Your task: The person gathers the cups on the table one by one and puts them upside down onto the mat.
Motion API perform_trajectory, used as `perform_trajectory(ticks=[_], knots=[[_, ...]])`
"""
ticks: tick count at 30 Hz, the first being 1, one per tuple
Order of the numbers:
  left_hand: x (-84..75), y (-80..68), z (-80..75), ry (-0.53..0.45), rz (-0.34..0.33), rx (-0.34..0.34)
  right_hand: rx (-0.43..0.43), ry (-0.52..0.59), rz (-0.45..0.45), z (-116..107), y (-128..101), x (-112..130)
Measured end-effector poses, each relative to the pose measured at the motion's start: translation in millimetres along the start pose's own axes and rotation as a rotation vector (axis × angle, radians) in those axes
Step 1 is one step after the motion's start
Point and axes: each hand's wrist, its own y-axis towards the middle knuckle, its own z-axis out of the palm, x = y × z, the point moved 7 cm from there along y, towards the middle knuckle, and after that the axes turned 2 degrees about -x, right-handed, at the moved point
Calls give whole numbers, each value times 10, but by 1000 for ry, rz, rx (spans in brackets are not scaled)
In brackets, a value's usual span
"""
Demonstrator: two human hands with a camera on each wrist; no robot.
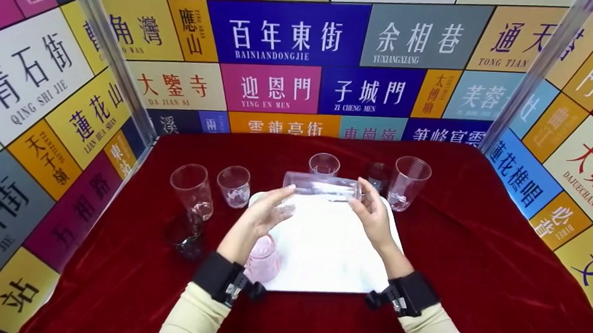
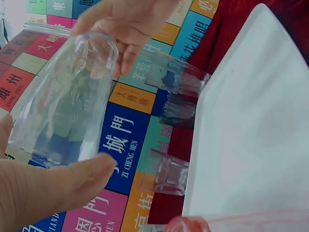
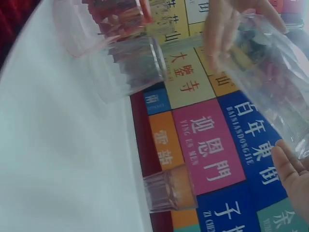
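A tall clear glass (image 1: 323, 186) lies sideways in the air between my two hands, above the back edge of a white tray (image 1: 332, 249). My left hand (image 1: 259, 216) holds its left end; in the left wrist view the thumb (image 2: 91, 174) is on one side of the glass and a fingertip on the other. With thumb and fingers, my right hand (image 1: 373, 213) pinches the right end. On the tray's left side, below my left forearm, stands a pink glass (image 1: 263, 261). Beside it, a clear glass (image 3: 128, 67) shows in the right wrist view, mostly hidden by my left hand in the head view.
Left of the tray stand a tall clear glass (image 1: 192, 189), a short one (image 1: 234, 186) and a dark one (image 1: 187, 239). Behind it are a short clear glass (image 1: 324, 163), a dark glass (image 1: 377, 175) and a tall glass (image 1: 410, 182). Red cloth (image 1: 137, 204) covers the table; printed walls surround it.
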Motion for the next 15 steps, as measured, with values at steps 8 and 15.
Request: perform_trajectory(ticks=[8, 15], knots=[[-142, -80, -316, 314, 129, -121, -37, -495, -11, -353, 183, 58], [-250, -166, -576, 424, 193, -217, 156, -949, -156, -476, 482, -113]])
